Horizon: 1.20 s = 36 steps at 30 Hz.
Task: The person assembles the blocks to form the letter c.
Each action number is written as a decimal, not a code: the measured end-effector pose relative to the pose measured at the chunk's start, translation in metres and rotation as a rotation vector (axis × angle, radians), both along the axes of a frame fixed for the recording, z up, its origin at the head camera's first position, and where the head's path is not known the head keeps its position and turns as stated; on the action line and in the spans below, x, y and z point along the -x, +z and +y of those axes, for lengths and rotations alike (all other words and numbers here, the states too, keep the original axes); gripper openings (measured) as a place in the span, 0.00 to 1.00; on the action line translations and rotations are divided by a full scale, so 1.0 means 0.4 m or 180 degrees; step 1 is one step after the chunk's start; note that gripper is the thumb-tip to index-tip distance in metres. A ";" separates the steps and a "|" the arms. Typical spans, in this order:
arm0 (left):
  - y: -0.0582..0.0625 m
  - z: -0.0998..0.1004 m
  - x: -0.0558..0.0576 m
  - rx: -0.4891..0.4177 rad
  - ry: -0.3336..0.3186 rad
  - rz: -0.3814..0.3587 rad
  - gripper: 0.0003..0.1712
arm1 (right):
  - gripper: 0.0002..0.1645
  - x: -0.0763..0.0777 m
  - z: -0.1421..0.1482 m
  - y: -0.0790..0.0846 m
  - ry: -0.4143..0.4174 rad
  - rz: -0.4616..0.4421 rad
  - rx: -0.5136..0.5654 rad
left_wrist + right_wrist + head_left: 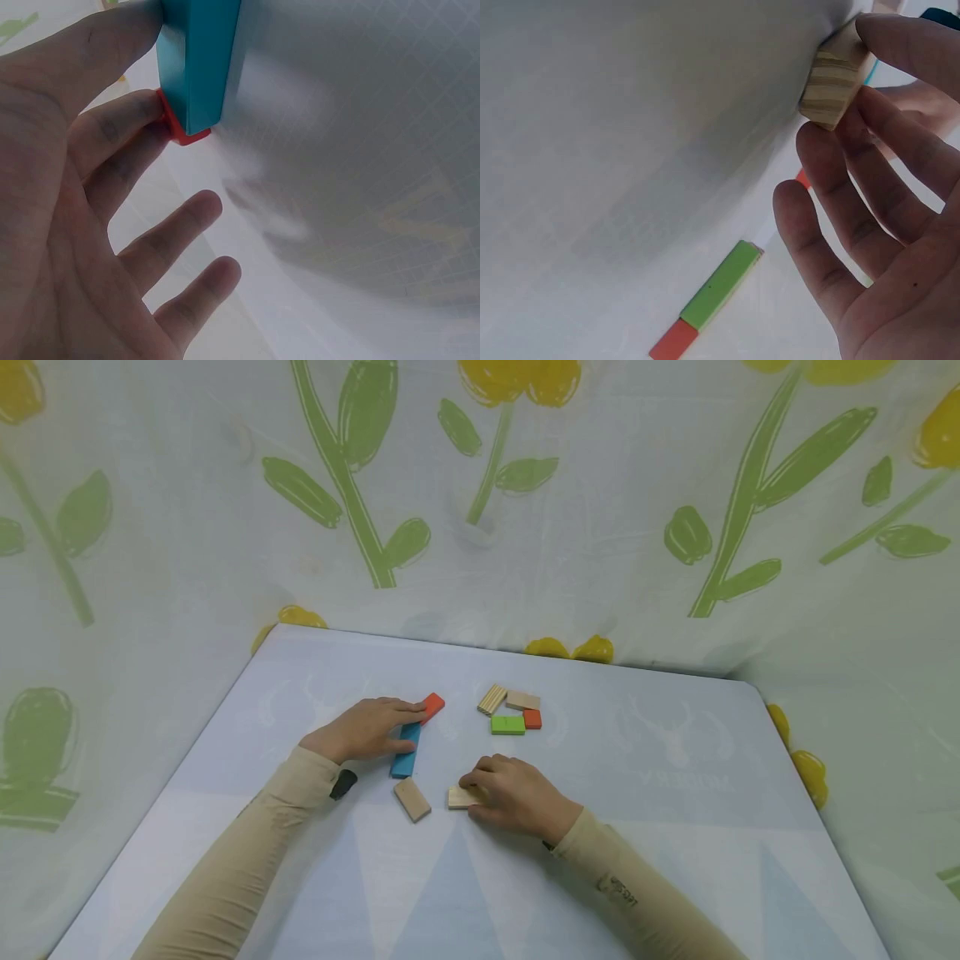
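In the head view, my left hand (367, 728) reaches over a blue wooden block (403, 765) and a red block (434, 704) that meet end to end. The thumb touches the blue block, while fairly straight fingers rest on the red one. From the left wrist, the ring and little fingers stand off to the side, touching nothing. My right hand (517, 793) pinches a pale wooden block (457, 798) between thumb and fingers, low at the table; its striped end grain shows in the right wrist view. Another plain wooden block (412, 800) lies slanted between the hands, below the blue one.
Farther back sits a loose group: a striped wooden block (492, 700), a plain wooden block (522, 700), a green block (507, 725) and a small red block (532, 719). The white table (675, 793) ends at a flower-patterned curtain (585, 543) behind and at the sides.
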<state>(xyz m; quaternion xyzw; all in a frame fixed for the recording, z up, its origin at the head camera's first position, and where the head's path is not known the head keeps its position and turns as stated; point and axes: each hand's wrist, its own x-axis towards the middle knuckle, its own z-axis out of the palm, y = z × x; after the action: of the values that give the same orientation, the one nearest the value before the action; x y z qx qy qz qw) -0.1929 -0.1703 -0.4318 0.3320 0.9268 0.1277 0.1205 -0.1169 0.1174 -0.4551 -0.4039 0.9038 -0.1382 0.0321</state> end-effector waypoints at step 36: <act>0.004 0.001 -0.003 0.0030 0.0041 -0.0041 0.36 | 0.21 -0.037 -0.014 -0.007 0.0409 -0.0141 0.0260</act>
<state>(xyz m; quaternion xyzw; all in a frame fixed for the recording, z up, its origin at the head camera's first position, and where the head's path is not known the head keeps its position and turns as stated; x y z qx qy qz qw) -0.1918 -0.1698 -0.4300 0.3247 0.9287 0.1263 0.1272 -0.1019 0.1118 -0.4579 -0.4588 0.8687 -0.1815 0.0444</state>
